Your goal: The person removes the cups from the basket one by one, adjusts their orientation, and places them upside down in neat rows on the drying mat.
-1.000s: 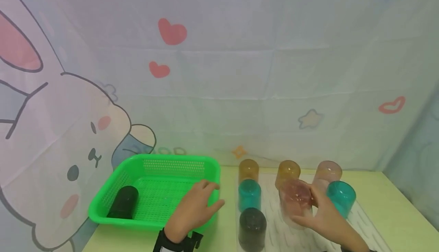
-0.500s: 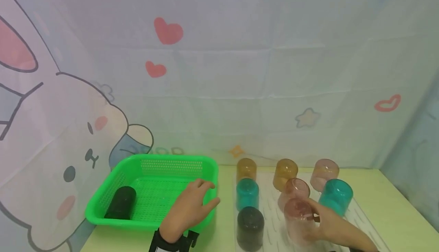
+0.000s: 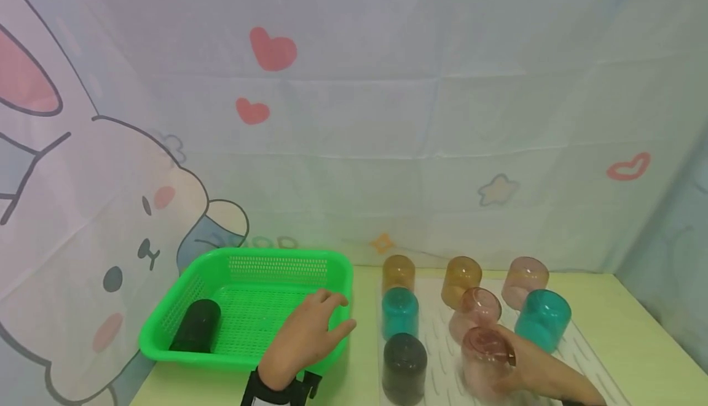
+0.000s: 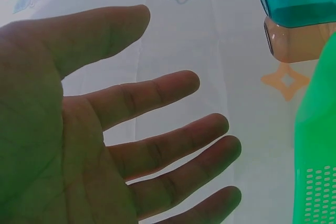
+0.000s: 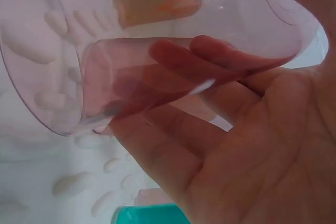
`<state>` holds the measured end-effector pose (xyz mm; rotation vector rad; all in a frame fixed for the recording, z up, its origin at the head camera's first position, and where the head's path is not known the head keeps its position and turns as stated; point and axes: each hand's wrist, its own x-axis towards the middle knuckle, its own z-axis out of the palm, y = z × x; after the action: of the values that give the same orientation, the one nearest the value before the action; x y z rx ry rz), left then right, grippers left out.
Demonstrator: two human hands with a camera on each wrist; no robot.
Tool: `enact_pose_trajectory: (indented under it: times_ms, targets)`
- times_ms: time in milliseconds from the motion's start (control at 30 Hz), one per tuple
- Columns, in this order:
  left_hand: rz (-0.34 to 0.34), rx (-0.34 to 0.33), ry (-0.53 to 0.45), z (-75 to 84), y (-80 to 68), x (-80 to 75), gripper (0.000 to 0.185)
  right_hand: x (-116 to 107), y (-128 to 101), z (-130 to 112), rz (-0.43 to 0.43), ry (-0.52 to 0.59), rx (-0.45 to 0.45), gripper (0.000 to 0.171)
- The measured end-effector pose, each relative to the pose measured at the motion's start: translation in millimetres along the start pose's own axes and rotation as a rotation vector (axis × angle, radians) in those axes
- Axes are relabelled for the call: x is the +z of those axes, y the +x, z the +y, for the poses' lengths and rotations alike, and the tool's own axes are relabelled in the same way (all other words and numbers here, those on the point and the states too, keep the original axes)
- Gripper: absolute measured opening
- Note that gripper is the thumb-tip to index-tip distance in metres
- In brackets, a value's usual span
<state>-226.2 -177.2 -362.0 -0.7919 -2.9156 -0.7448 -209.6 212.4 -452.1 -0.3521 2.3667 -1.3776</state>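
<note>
Backdrop: printed cloth (image 3: 387, 117) with rabbit, hearts and stars, hanging behind a pale yellow-green table (image 3: 625, 332).

Green basket (image 3: 182, 344), perforated, on the left half of the table. One black cup (image 3: 196, 326) lies on its side inside, near the left wall.

White ridged mat (image 3: 581, 344) on the right half. Cups stand upside down on it in rows: two amber cups (image 3: 399, 273) at the back with a pink cup (image 3: 524, 278) to their right; a teal cup (image 3: 399, 312), a second pink cup and another teal cup (image 3: 543, 319) in the middle; a black cup (image 3: 404, 368) at front left.

Left hand (image 3: 306, 339): rests over the basket's near right corner, fingers spread and relaxed, holding nothing; the left wrist view shows an empty palm.

Right hand (image 3: 533, 374): fingers curled round the front pink cup (image 3: 485, 360), which sits low over the mat's front row, right of the black cup. Contact with the mat cannot be told.

Judgement: step in hand is handling this one pink cup at the mat. The next move calls for a steady grip, clear of neighbouring cups.
</note>
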Motion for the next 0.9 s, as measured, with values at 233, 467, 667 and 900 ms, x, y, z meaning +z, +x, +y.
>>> enact_pose_trajectory:
  times_ms: [233,467,667,900]
  targets:
    - [-0.015,-0.002,-0.006,-0.7,0.3,-0.5,0.033,-1,1,6,-0.032,0.053,-0.026,0.086]
    - [-0.008,-0.015,-0.011,-0.9,0.7,-1.0,0.033,-2,-1,1,-0.004,0.013,-0.017,0.086]
    - [-0.023,-0.015,-0.024,-2.0,1.0,0.1,0.033,-3,-2,2,0.014,-0.012,-0.078,0.083]
    - [-0.034,-0.015,-0.021,-4.0,2.0,-0.6,0.034,-7,-5,-4,0.045,-0.002,-0.053,0.081]
